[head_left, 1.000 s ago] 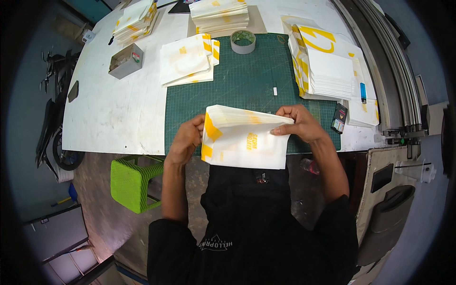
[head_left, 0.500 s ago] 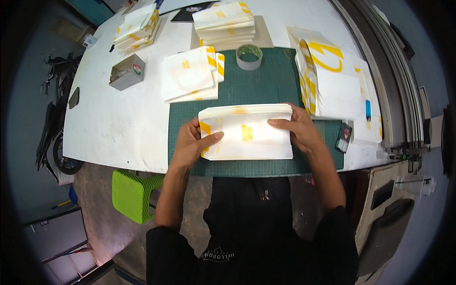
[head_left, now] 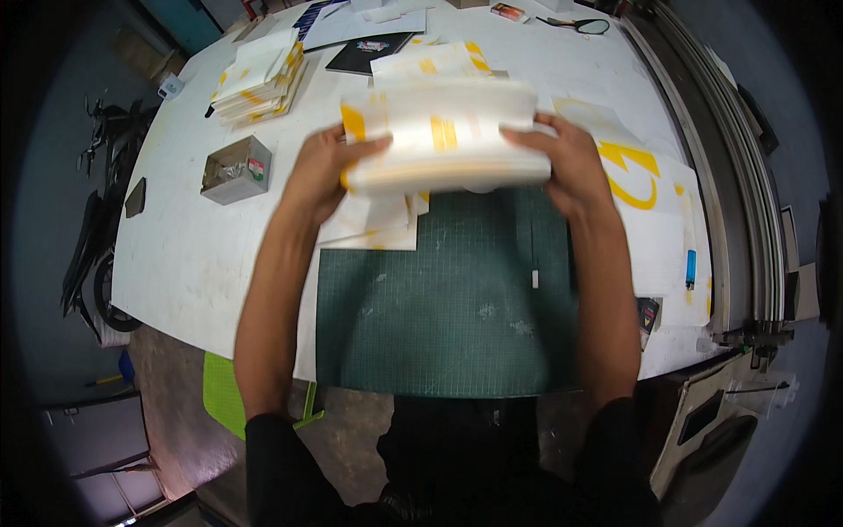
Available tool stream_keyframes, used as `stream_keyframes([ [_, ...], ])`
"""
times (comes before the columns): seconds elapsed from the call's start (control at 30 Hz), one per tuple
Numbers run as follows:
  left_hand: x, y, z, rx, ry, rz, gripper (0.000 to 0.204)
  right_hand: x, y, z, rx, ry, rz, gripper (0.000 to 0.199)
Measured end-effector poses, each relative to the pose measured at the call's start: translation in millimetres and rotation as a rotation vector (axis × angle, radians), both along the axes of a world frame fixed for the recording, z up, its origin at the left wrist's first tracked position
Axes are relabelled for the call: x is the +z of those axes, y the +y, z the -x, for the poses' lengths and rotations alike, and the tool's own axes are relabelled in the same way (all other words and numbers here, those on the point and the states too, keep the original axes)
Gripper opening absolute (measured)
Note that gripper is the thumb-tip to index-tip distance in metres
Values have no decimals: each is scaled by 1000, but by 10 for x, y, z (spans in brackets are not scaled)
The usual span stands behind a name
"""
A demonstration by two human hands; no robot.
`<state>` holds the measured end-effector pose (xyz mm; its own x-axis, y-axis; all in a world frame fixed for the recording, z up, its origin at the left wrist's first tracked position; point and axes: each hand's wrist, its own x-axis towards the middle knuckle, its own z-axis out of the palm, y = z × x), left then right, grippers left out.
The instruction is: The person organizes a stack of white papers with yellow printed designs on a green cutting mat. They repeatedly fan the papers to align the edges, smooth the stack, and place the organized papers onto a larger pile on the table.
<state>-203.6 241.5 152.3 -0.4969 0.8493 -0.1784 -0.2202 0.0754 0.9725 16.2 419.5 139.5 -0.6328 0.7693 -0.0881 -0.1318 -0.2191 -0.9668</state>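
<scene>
A blurred stack of white paper bags (head_left: 448,132) with yellow print is held up above the far part of the green cutting mat (head_left: 448,307). My left hand (head_left: 320,167) grips its left end, thumb on the near face and fingers behind. At the right end my right hand (head_left: 572,162) has the same grip. Beneath and behind the held stack are a small pile of similar bags (head_left: 373,224) and another pile (head_left: 430,61), both partly covered. The tape roll is almost wholly hidden behind the stack.
More bags are piled at the far left (head_left: 259,79) and on the right (head_left: 645,228). A grey open box (head_left: 235,171) stands left. A blue lighter (head_left: 691,268) and a small dark pack (head_left: 648,316) lie right. A small white piece (head_left: 535,279) rests on the mat.
Both hands have carried the stack of bags away from me, from over the near mat toward the back pile. The view has also shifted, showing more of the table's far side.
</scene>
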Motion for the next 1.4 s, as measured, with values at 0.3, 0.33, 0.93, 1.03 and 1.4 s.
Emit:
stream_keyframes([
  [0.3,-8,1232,1221,47,118,117,37,306,1346,1291,71,-246,-240,39],
  [0.33,-11,1298,1252,43,118,125,36,264,1431,1334,86,-284,-263,41],
  [0.93,-577,1542,1373,17,574,500,64,-441,1639,1431,26,-467,-330,54],
  [1.03,-455,1470,1335,60,621,458,65,-331,1582,1360,-50,-546,-385,59],
  [1.4,-403,470,1193,346,886,237,81,463,-256,-463,192,-303,-792,44],
])
